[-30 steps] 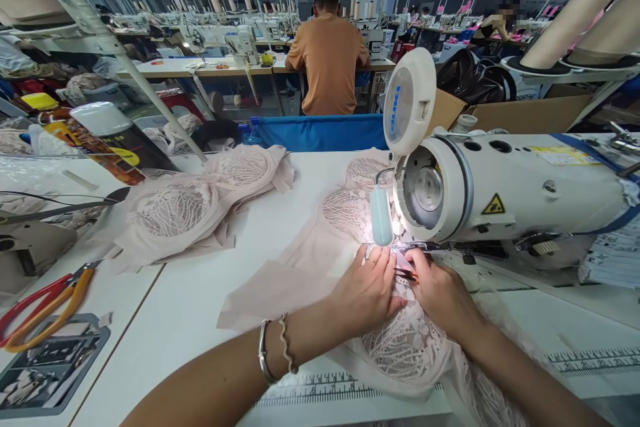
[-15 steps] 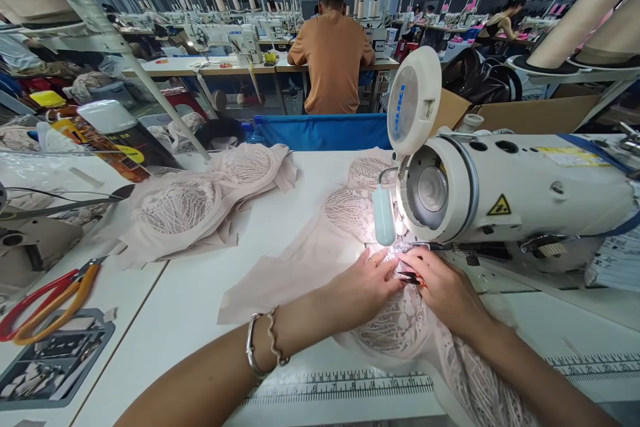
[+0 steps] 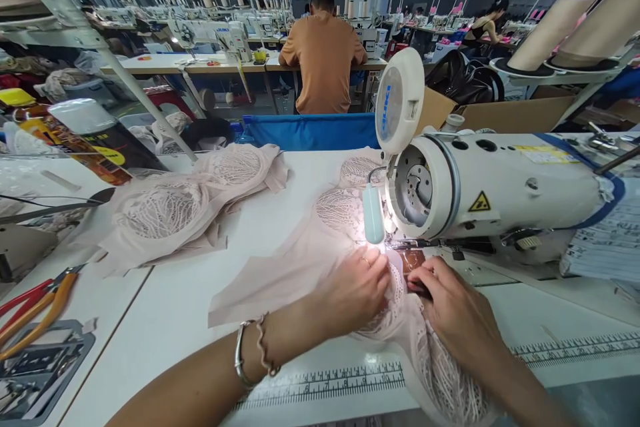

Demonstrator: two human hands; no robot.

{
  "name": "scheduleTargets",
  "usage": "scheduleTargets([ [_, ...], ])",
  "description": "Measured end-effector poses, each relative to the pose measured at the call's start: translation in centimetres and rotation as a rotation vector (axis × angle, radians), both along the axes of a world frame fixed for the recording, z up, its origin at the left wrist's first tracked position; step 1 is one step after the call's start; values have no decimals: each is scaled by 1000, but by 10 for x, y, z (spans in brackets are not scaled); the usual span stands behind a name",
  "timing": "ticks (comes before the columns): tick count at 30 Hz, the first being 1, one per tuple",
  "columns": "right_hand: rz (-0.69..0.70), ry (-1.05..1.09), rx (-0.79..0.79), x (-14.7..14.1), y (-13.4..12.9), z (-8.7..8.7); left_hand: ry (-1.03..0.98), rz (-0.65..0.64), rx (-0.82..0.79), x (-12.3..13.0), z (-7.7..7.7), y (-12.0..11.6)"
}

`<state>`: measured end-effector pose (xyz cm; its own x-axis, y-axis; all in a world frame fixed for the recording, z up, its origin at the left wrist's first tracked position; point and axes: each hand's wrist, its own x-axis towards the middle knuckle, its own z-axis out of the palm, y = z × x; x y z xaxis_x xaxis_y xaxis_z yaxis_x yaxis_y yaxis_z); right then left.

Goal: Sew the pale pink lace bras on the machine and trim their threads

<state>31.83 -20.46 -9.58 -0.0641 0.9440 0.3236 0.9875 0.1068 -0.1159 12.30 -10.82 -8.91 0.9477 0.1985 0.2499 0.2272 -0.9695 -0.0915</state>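
Pale pink lace fabric (image 3: 340, 210) lies under the head of a white sewing machine (image 3: 510, 180), lit by a small lamp (image 3: 373, 213). My left hand (image 3: 357, 287), with a ring and bracelets, is closed on this fabric just in front of the needle area. To its right, my right hand (image 3: 450, 300) has its fingers curled round a small dark tool (image 3: 419, 288), partly hidden by the fingers. Lace hangs from between the hands over the table's front edge, beside my right forearm.
More lace pieces (image 3: 160, 210) are stacked at the left. Orange-handled scissors (image 3: 45, 313), a grey parts tray (image 3: 83, 347) and a spray can (image 3: 105, 130) stand or lie further left. A seated person (image 3: 323, 53) is beyond the blue cloth (image 3: 310, 132).
My right hand has drawn away from my left and the dark tool has moved into its curled fingers. My left fingers have bunched on the fabric. The machine's wheel has turned; the view has shifted slightly.
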Motion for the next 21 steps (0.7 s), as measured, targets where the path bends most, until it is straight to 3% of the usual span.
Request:
scheduleTargets([
  [3, -47, -51, 42, -7, -25, -11, 8, -119, 65, 5, -7, -14],
  [6, -21, -86, 108, -10, -33, -22, 2, -130, 57, 5, -10, -16],
  [10, 130, -28, 184, -1, -23, -24, -48, -80, -33, 1, -10, -4],
  [14, 213, -27, 219, 20, -7, -19, -39, -119, -107, -1, -10, 6],
  [17, 202, 11, 130, 35, 5, -12, -37, -145, -159, 0, -10, 10],
  [21, 238, -53, -152, 37, 20, -2, -67, -133, -182, 1, -10, 10],
])
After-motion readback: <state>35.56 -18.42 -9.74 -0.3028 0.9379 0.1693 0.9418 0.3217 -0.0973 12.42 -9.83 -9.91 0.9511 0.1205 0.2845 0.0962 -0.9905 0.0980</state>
